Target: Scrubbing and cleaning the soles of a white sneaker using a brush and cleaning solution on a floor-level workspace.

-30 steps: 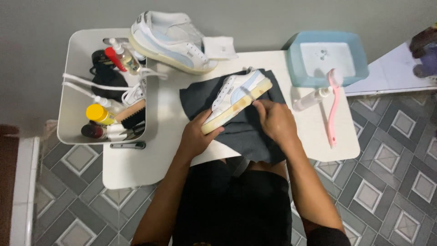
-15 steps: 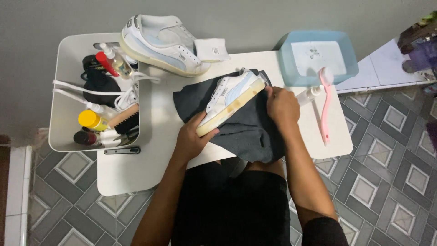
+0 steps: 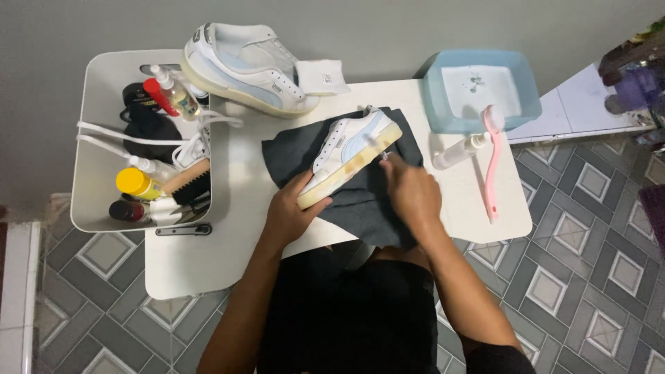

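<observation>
Two hands on white sneaker [image 3: 350, 156]: left hand [image 3: 291, 213] gripping heel, right hand [image 3: 410, 190] seemingly rubbing sole.

White table [image 3: 208, 256]: dark cloth [image 3: 294, 149], basin [image 3: 433, 90], brush [image 3: 493, 166].

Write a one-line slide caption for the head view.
Left hand steadies a white sneaker on a dark cloth while the right hand works its sole.

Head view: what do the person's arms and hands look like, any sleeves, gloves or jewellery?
Both arms are bare from the frame edge down to the wrists. The left hand and right hand are ungloved, with no ring, watch or bracelet visible. A dark sleeve edge shows at the right upper arm, matching the black clothing.
</observation>
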